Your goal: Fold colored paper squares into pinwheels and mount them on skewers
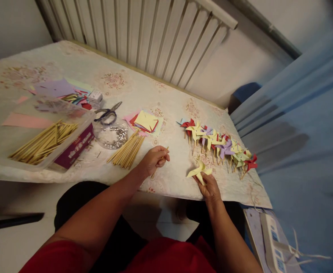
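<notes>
Left hand (pixel 154 160) pinches a stick (pixel 161 160), fingers curled shut. Right hand (pixel 210 186) presses a yellow pinwheel (pixel 199 170) at its 11 o'clock; finished pinwheels (pixel 220 144) lie at 1 o'clock.

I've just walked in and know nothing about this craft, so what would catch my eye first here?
Probably the row of finished paper pinwheels in red, yellow and purple along the table's right side. Just in front of it, the right hand holds a yellow pinwheel, while the left hand pinches a thin wooden stick. A loose bundle of sticks lies nearby.
</notes>
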Action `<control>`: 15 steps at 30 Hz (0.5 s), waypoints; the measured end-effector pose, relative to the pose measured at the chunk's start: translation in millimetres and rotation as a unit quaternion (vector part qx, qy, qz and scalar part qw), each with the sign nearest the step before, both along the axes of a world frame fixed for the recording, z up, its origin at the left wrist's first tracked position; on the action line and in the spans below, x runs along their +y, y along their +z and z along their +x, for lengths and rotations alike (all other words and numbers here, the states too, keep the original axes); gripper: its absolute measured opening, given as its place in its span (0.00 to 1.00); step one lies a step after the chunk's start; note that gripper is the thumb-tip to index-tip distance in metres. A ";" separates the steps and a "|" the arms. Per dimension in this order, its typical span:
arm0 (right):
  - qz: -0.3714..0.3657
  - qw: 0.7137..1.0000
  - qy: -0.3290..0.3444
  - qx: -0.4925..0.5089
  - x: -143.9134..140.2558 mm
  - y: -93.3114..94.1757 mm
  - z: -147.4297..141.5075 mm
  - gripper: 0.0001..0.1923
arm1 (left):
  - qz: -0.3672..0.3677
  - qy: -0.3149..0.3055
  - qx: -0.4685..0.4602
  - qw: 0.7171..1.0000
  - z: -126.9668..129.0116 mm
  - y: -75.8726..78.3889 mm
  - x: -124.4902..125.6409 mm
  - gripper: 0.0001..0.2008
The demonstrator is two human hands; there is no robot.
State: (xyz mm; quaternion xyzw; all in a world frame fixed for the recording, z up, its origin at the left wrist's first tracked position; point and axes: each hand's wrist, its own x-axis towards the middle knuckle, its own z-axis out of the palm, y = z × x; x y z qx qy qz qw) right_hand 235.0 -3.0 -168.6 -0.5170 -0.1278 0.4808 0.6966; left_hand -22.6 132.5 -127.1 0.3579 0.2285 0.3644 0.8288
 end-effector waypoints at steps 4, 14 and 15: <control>-0.002 1.000 -0.002 0.001 0.1 0.9 -1.0 0.21 | -0.003 -0.003 -0.004 1.000 -0.5 -0.2 -0.1 0.07; 0.007 1.000 0.004 -0.003 -0.9 1.5 -2.0 0.26 | -0.028 -0.006 -0.022 0.999 -1.7 -0.8 0.1 0.08; 0.006 1.000 0.003 -0.005 -1.0 1.5 -1.9 0.27 | -0.032 -0.009 -0.024 0.999 -1.7 -1.2 0.4 0.09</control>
